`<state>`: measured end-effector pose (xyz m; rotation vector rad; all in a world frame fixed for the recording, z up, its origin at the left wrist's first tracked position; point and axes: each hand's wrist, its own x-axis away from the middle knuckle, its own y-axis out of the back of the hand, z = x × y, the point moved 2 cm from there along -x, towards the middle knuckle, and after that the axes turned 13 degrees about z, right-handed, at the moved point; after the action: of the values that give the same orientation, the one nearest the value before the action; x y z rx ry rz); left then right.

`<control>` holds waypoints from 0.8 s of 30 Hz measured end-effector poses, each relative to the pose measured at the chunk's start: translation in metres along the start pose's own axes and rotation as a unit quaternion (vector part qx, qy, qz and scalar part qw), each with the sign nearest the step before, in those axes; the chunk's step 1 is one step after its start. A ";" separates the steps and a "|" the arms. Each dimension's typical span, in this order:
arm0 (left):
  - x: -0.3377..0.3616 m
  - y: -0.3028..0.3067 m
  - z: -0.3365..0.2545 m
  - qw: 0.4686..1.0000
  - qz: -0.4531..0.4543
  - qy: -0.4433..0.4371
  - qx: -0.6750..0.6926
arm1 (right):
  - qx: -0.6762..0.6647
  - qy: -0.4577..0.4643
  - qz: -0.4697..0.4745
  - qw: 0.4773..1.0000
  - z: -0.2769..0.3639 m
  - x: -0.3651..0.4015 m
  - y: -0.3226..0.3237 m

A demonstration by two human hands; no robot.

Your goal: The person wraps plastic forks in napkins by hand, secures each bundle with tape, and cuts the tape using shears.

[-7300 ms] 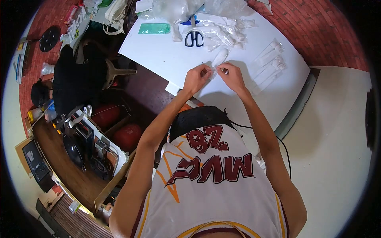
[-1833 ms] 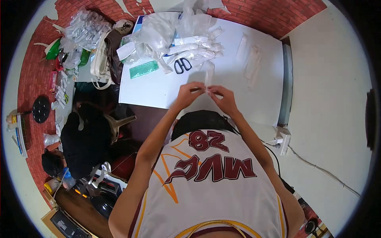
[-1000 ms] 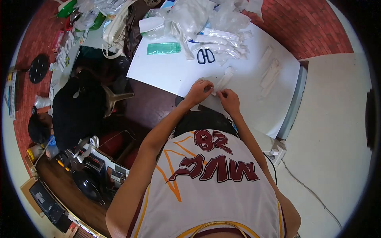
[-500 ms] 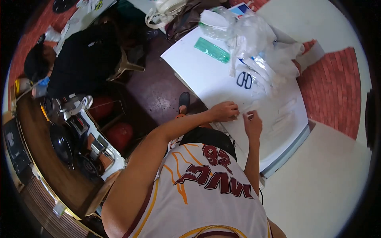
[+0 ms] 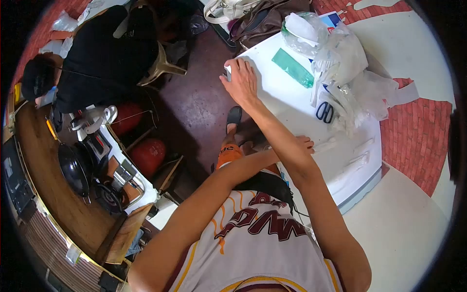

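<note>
My right hand (image 5: 242,80) reaches across my left arm to the far left corner of the white table (image 5: 272,107). Its thumb and fingers are apart around the corner, with a bit of white showing between them. Below my right forearm, my left hand (image 5: 305,143) rests at the tabletop. Its fingers are curled and partly covered by that forearm, so whatever they hold is hidden. Thin clear plastic strips (image 5: 357,163) lie to the right of it. Dark-handled scissors (image 5: 324,112) and a flat green plastic packet (image 5: 293,67) lie farther up the table.
Crumpled clear plastic bags (image 5: 343,53) are heaped at the table's far right side. Bags (image 5: 265,22) sit beyond its far edge. At left, a person in black (image 5: 104,63) leans over a counter near a black pan (image 5: 74,165) and red round objects (image 5: 147,156).
My right hand has moved from beside my left hand up to the table's far left corner, crossing over my left arm. The view has shifted, with the table appearing farther right.
</note>
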<state>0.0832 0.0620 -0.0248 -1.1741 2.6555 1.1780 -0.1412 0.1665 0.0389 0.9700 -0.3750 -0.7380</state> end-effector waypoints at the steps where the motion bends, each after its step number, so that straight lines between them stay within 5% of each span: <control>1: -0.001 -0.002 0.001 1.000 -0.003 -0.005 -0.002 | 0.009 -0.010 -0.007 1.000 0.001 -0.002 -0.006; 11: -0.004 0.002 -0.001 0.999 -0.018 -0.047 -0.015 | -0.012 -0.033 -0.064 0.997 -0.011 -0.004 -0.022; 17: -0.002 0.025 -0.017 0.999 -0.017 0.021 0.038 | -0.268 -0.100 -0.158 0.945 -0.016 0.023 0.058; 21: -0.007 0.015 -0.013 0.999 0.012 0.033 0.025 | -0.382 -0.079 -0.209 0.897 -0.032 0.113 0.114; 24: -0.001 0.002 -0.010 0.999 -0.003 0.040 -0.010 | -0.299 -0.161 -0.243 0.909 -0.068 0.216 0.141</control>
<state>0.0860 0.0570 -0.0157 -1.2588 2.7002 1.1855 0.1057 0.1037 0.1161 0.3454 -0.1650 -1.3832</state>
